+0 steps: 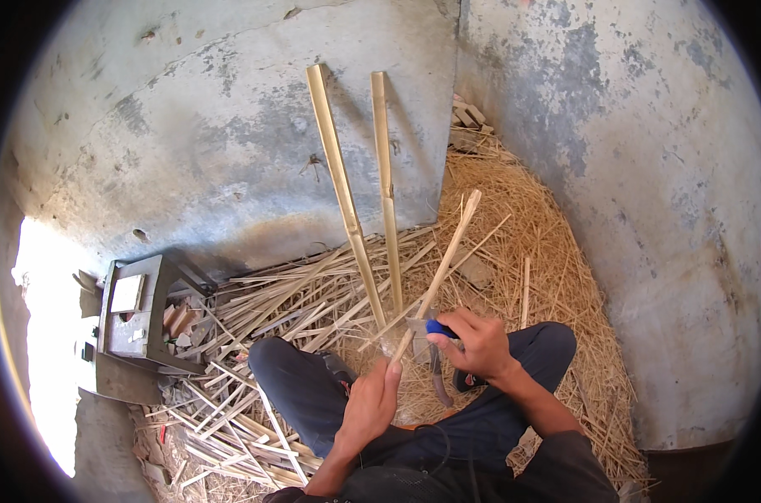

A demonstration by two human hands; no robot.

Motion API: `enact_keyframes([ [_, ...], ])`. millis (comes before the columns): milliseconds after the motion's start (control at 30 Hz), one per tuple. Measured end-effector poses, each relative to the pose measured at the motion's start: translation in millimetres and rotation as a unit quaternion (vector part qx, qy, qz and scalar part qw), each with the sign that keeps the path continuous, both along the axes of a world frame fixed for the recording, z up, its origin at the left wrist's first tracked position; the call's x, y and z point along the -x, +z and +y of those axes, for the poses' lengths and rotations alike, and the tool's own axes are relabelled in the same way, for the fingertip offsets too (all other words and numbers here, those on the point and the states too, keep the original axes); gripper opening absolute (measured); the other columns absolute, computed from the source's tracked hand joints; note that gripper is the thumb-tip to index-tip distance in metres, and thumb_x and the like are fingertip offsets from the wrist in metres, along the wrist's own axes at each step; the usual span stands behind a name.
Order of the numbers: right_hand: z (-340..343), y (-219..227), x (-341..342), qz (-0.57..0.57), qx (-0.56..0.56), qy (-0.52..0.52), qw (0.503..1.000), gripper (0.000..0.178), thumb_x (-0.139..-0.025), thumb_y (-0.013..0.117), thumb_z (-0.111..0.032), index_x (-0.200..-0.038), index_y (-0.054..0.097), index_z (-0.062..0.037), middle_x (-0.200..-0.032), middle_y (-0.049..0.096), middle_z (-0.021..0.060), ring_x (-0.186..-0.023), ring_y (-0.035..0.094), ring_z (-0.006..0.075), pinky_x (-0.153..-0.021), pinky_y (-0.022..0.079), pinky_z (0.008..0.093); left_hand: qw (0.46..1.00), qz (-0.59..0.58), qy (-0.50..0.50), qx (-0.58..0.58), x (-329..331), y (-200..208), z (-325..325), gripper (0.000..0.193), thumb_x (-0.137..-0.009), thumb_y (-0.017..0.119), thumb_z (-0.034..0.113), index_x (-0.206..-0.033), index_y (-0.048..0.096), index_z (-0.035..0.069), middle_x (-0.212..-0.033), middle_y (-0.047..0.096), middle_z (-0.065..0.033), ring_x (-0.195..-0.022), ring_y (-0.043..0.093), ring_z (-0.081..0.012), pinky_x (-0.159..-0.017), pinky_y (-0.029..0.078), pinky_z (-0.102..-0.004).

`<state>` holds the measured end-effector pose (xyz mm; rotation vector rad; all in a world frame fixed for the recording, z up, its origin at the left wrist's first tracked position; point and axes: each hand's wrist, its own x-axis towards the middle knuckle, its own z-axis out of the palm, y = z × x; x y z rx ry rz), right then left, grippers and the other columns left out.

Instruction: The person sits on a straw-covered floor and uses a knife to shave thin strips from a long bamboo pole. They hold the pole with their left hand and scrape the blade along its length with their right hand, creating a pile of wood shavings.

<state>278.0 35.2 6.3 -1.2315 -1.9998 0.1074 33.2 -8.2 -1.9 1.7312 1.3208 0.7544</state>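
My left hand (370, 404) is closed around the lower end of a split bamboo strip (447, 258), which slants up and away to the right. My right hand (476, 344) grips a small knife (441, 328) by its blue handle, and the blade lies against the strip a little above my left hand. Between my bent legs, below the knife, is a tool with a dark handle (440, 387); its upper part is partly hidden. Two longer split bamboo lengths, one on the left (337, 180) and one on the right (386, 172), stand propped against the wall ahead.
Loose bamboo strips (229, 427) cover the floor at the left and ahead. A heap of straw-coloured shavings (523, 218) fills the right side up to the wall. A small wooden stool (150, 293) stands at far left, with brick pieces (179, 321) beside it.
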Motion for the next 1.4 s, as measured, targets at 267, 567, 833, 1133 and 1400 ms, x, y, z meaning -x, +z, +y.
enact_keyframes([
  [267, -4.4, -1.5, 10.7, 0.002, 0.009, 0.006, 1.0, 0.031, -0.1, 0.082, -0.037, -0.112, 0.078, -0.0081, -0.086, 0.069, 0.006, -0.066, 0.072, 0.0271, -0.057, 0.057, 0.0392, 0.997, 0.05, 0.023, -0.057, -10.2, 1.0, 4.7, 0.027, -0.118, 0.051, 0.026, -0.114, 0.056, 0.0, -0.082, 0.067, -0.0332, -0.08, 0.064, -0.0584, -0.072, 0.045, -0.067],
  [567, 5.1, -6.9, 11.3, 0.016, -0.037, -0.017, 0.999, 0.029, -0.099, 0.082, -0.035, -0.109, 0.079, -0.0087, -0.086, 0.072, 0.0059, -0.065, 0.072, 0.0261, -0.057, 0.057, 0.0385, 0.996, 0.067, 0.024, -0.053, -6.5, -3.3, 3.9, 0.027, -0.117, 0.052, 0.026, -0.114, 0.055, 0.0, -0.081, 0.068, -0.0338, -0.079, 0.065, -0.0578, -0.07, 0.046, -0.067],
  [833, 38.4, -8.7, -27.5, 0.054, -0.034, -0.131, 0.989, 0.03, -0.102, 0.078, -0.036, -0.107, 0.08, -0.006, -0.089, 0.076, 0.0122, -0.068, 0.074, 0.0314, -0.06, 0.057, 0.0394, 0.994, 0.11, 0.014, -0.004, 4.9, -19.5, -12.4, 0.028, -0.117, 0.053, 0.03, -0.113, 0.055, 0.002, -0.079, 0.068, -0.0318, -0.077, 0.066, -0.0581, -0.069, 0.048, -0.0677],
  [1133, 66.7, -17.4, -68.3, 0.038, 0.0, -0.149, 0.988, 0.036, -0.106, 0.074, -0.038, -0.111, 0.08, -0.0031, -0.099, 0.08, 0.016, -0.084, 0.078, 0.0356, -0.073, 0.061, 0.0422, 0.99, 0.141, -0.007, 0.016, 24.6, -33.6, -28.0, 0.031, -0.117, 0.053, 0.033, -0.108, 0.055, 0.003, -0.078, 0.07, -0.0293, -0.077, 0.067, -0.0568, -0.071, 0.051, -0.0668],
  [1400, 68.1, -20.1, -59.9, 0.031, -0.008, -0.168, 0.985, 0.036, -0.106, 0.074, -0.039, -0.111, 0.081, -0.0038, -0.099, 0.08, 0.0148, -0.083, 0.079, 0.0339, -0.072, 0.061, 0.0411, 0.991, 0.136, -0.003, 0.006, 28.3, -35.7, -28.2, 0.03, -0.117, 0.054, 0.032, -0.107, 0.055, 0.004, -0.079, 0.07, -0.0289, -0.079, 0.068, -0.0561, -0.072, 0.05, -0.0665],
])
